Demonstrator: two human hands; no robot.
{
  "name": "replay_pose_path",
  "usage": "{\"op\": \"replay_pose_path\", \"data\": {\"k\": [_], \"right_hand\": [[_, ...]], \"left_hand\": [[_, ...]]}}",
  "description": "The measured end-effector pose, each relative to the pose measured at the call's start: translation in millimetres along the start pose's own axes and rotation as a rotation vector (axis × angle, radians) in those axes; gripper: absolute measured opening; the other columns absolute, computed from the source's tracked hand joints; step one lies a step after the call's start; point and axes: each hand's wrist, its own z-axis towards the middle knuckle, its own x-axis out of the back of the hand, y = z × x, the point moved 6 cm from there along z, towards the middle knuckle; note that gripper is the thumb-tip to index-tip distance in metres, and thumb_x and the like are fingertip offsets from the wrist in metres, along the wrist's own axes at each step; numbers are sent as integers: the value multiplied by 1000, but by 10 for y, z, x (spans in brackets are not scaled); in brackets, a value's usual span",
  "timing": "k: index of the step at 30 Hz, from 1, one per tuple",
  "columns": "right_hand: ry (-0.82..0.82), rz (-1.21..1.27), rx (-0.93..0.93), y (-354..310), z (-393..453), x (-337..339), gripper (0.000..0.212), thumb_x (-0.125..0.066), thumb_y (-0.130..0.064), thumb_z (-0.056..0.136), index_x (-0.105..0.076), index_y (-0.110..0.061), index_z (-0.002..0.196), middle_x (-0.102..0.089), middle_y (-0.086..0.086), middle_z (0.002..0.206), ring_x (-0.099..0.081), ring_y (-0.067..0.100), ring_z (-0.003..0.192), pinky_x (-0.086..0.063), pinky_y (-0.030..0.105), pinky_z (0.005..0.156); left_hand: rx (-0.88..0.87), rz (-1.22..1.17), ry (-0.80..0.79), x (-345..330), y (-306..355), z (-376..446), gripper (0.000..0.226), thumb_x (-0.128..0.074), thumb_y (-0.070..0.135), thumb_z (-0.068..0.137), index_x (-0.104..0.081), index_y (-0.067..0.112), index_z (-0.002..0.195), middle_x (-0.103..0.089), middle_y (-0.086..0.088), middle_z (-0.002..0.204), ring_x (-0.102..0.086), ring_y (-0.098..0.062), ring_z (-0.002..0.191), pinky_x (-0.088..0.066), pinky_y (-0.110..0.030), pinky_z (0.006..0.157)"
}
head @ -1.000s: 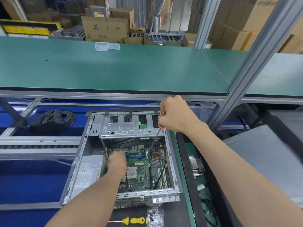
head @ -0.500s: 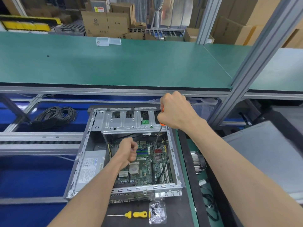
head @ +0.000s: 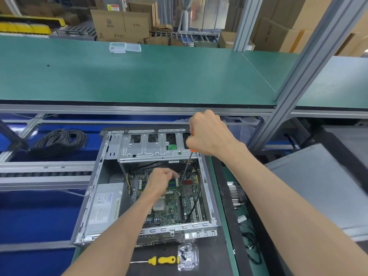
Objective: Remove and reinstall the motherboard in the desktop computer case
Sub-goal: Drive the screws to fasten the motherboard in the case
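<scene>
**Q:** What sits in the middle of the view?

**A:** An open desktop computer case (head: 146, 188) lies on its side on a dark mat. The green motherboard (head: 175, 204) is inside it, seated flat on the case floor, right of the grey power supply (head: 104, 204). A silver drive cage (head: 157, 146) spans the far end of the case.

**Q:** What is the right hand doing?

**A:** The right hand (head: 209, 134) is clenched round the orange handle of a screwdriver (head: 186, 170), above the drive cage. The dark shaft slants down into the case, its tip on the motherboard near the memory slots.

**Q:** And the left hand?

**A:** The left hand (head: 161, 181) reaches into the case over the motherboard. Its fingers are drawn together close to the screwdriver's tip, as if pinching something small, but anything held is too tiny to make out.

**Q:** What else is nearby?

**A:** In front of the case lie a yellow-handled screwdriver (head: 161, 260) and a clear plastic blister pack (head: 188, 255), just beside each other. A heatsink (head: 235, 194) rests to the right of the case. A coil of black cable (head: 59, 141) lies to the left. On the green workbench (head: 139, 76) beyond stand two small clear plastic boxes (head: 124, 47).
</scene>
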Motion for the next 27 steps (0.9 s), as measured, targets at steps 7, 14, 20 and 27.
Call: {"op": "replay_pose_path", "data": {"k": [7, 14, 20, 27], "right_hand": [[-2, 19, 6, -11, -28, 7, 14, -57, -14, 65, -43, -15, 66, -37, 3, 68, -35, 18, 57, -23, 24, 50], [5, -23, 25, -70, -32, 9, 18, -57, -13, 68, -40, -12, 64, -36, 5, 65, -40, 30, 61, -31, 28, 54], [13, -2, 57, -134, -44, 41, 31, -58, -11, 68, -28, -16, 60, -31, 4, 64, -29, 20, 53, -21, 26, 49], [-3, -22, 71, -168, -38, 45, 32, -58, -10, 70, -27, -16, 61, -32, 4, 64, -32, 21, 54, -24, 26, 49]], "left_hand": [[-169, 90, 22, -105, 207, 17, 16, -85, 33, 77, -77, 46, 83, -67, 32, 70, -65, 11, 72, -46, -10, 69], [-231, 9, 84, -70, 224, 31, 22, -86, 28, 77, -77, 48, 73, -74, 23, 80, -68, 9, 83, -50, -16, 81], [-241, -1, 91, -78, 216, 28, 15, -86, 27, 76, -79, 41, 77, -74, 24, 79, -68, 10, 83, -47, -11, 77], [-245, -18, 97, -91, 209, 21, 16, -85, 24, 78, -79, 39, 78, -74, 23, 79, -68, 9, 83, -47, -8, 77]]}}
